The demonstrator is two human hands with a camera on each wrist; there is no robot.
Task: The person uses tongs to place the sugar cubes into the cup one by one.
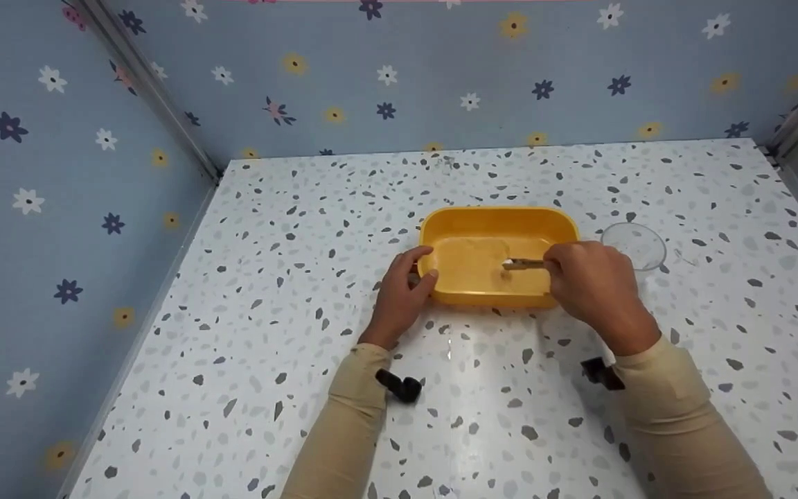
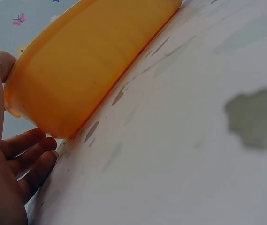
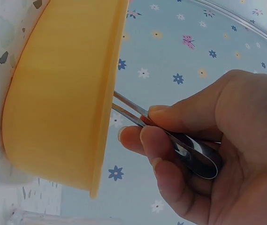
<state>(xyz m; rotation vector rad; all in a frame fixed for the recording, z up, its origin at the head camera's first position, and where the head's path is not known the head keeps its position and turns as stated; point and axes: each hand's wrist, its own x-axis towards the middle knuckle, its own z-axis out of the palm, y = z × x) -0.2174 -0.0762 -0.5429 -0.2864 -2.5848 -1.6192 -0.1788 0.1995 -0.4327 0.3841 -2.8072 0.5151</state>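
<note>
A yellow plastic tub [image 1: 468, 267] stands on the speckled tabletop in front of me. My left hand [image 1: 399, 294] grips its left rim, the thumb over the edge and the other fingers along the outer wall in the left wrist view. Between thumb and fingers, my right hand [image 1: 594, 284] pinches metal tweezers [image 3: 202, 161] at the tub's right side. The tweezers' two arms reach over the rim, and their tips point left above the tub's floor. A small white bit [image 1: 508, 263] shows at the tips, with a dark shadow on the floor just below.
A round clear dish [image 1: 663, 251] stands right of the tub, close behind my right hand. Flower-patterned panels [image 1: 440, 62] border the table at the back and on both sides. Black wrist mounts [image 1: 402, 387] stick out from my sleeves.
</note>
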